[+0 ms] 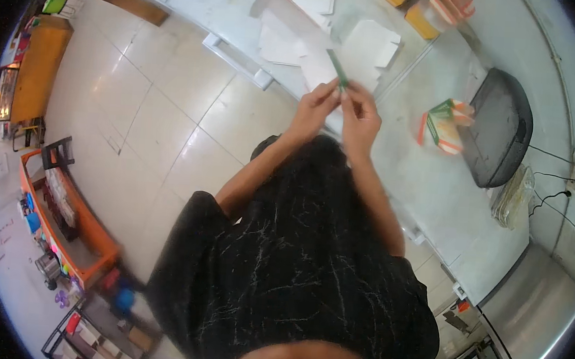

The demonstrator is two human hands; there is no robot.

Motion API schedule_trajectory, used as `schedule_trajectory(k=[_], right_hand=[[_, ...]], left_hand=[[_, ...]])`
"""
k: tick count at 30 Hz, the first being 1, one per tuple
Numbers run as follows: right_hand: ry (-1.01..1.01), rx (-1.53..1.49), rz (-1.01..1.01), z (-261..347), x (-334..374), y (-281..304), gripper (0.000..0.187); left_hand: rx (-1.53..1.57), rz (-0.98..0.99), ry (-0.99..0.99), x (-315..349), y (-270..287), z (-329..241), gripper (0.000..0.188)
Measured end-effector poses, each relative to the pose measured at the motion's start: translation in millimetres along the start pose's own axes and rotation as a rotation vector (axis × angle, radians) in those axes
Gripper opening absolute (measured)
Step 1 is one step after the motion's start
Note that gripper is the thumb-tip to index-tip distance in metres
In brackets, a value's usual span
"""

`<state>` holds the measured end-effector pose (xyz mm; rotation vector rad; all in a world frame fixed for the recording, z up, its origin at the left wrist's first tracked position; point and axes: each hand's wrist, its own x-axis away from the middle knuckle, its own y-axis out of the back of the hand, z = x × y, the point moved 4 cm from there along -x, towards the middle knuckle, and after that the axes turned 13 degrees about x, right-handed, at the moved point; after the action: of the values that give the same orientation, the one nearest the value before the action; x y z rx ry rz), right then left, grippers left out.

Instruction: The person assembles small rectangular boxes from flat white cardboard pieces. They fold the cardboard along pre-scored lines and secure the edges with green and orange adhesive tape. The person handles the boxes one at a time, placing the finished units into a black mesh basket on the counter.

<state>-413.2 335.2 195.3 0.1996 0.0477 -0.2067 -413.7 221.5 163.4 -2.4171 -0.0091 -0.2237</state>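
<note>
Left hand (315, 107), right hand (362, 114), both pinching green piece (337, 67) (lower end hidden), kind unclear

Left hand (314, 109) and right hand (362, 116) pinch a green piece (337, 69) near white cardboard (372, 43).

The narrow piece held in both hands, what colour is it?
The narrow piece looks green; it shows best in the head view.

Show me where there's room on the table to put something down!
There's a bare patch of table between the striped carton and the steel surface. It's crowded beyond the left hand, where white card pieces overlap.
</note>
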Motion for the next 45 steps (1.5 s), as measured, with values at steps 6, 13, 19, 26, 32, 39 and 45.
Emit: schedule_trajectory(k=[6, 13, 19, 26, 32, 39, 45], right_hand=[[0.016, -0.048, 0.050, 0.3, 5.3, -2.6, 0.011], [0.365, 0.357, 0.034, 26.7, 21.2, -6.9, 0.020], [0.625, 0.508, 0.144, 16.8, 30.1, -4.7, 0.024], [-0.116, 0.227, 0.076, -3.6, 5.0, 3.4, 0.032], [-0.094, 0.547, 0.186, -4.3, -18.7, 30.5, 0.027], [0.593, 0.913, -0.062, 8.0, 11.1, 50.5, 0.033], [0.356, 0.564, 0.007, 7.3, 16.0, 81.2, 0.018]], left_hand=[[-0.119, 0.003, -0.052, 2.5, 12.8, 6.4, 0.036], [-0.253, 0.040, 0.065, 8.0, 14.8, -1.1, 0.039], [0.225, -0.169, 0.146, 14.7, 13.3, 0.1, 0.030], [-0.939, 0.058, -0.306, 24.2, 6.2, -3.2, 0.035], [-0.723, 0.274, -0.021, 31.2, -29.1, -7.3, 0.022], [-0.092, -0.173, 0.137, 9.3, -36.4, -6.4, 0.033], [-0.306, -0.043, 0.076, 6.3, -35.9, -3.2, 0.029]])
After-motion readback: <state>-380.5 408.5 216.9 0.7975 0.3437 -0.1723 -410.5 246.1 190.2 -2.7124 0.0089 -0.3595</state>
